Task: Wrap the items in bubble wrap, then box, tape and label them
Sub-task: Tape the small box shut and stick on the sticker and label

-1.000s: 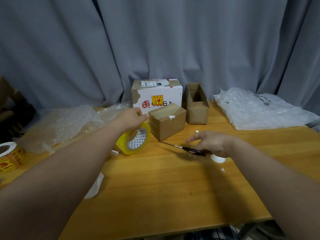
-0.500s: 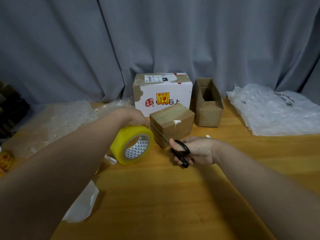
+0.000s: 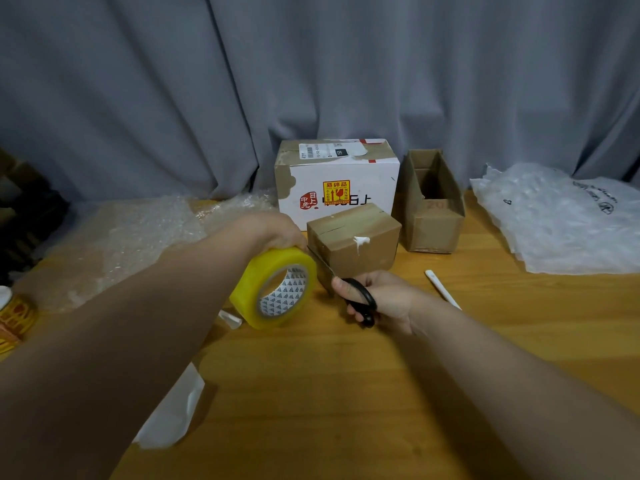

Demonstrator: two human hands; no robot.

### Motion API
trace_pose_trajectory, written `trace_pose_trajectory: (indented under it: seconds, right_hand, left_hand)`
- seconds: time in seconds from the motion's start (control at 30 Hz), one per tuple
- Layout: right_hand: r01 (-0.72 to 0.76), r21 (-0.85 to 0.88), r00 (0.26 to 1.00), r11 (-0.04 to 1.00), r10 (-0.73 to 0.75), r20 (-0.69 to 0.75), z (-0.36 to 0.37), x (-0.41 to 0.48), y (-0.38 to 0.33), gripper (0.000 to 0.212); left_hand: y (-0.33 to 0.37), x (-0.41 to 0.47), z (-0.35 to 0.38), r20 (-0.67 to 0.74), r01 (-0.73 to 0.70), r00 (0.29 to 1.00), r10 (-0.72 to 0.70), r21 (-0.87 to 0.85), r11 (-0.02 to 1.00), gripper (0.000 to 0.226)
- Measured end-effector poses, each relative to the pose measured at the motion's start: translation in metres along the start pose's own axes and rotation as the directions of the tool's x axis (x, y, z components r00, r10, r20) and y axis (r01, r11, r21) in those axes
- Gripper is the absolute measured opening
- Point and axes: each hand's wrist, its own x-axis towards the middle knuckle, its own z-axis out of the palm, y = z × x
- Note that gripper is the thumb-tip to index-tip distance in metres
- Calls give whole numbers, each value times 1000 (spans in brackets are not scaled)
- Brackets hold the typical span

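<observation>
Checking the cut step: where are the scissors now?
Head view, centre: the scissors are in the right hand, blades angled up-left between the yellow tape roll and the small brown box.

Head cam, wide-angle, looks fwd & down over wooden table [image 3: 381, 393], close; curtain [image 3: 311, 81] behind.

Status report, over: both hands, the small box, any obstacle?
Left hand grips yellow tape roll. Right hand holds scissors, blades beside small brown box. Nothing seen in the way.
</observation>
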Motion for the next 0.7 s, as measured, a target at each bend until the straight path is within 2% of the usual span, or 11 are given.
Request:
trace_pose_trajectory:
  seconds: [0.23, 0.37, 0.4, 0.47, 0.53, 0.6, 0.63, 0.7]
  right_hand:
    - [4, -162, 998, 987, -13, -56, -9, 1, -3, 52]
    - [-37, -332, 995, 943, 4, -98, -15, 2, -12, 40]
    - [-70, -460, 993, 885, 17, -119, -16, 3, -14, 43]
    - [-119, -740, 987, 662, -3, -162, -12, 3, -15, 59]
    - [-144, -835, 982, 531, -26, -185, -8, 2, -16, 70]
    - [-149, -876, 981, 459, -45, -191, -4, -3, -20, 67]
    - [-137, -914, 980, 382, -82, -181, -2, -5, -21, 61]
    - [-88, -984, 971, 156, -206, -120, 1, -7, -22, 47]
  left_hand:
    - [-6, -3, 4, -77, -5, 997, -3, -101, 995, 24]
    - [-15, -22, 1, -137, -13, 991, -8, -148, 989, 19]
    - [-18, -26, 1, -157, -28, 988, 4, -152, 988, 17]
    - [-24, -37, 5, -197, -101, 978, 60, -207, 973, 8]
    - [-29, -46, 11, -237, -178, 966, 108, -301, 937, 8]
    - [-33, -55, 18, -296, -239, 947, 128, -377, 895, 7]
    - [-34, -60, 22, -333, -267, 934, 128, -413, 871, 7]
    - [-35, -69, 30, -411, -317, 905, 110, -479, 818, 6]
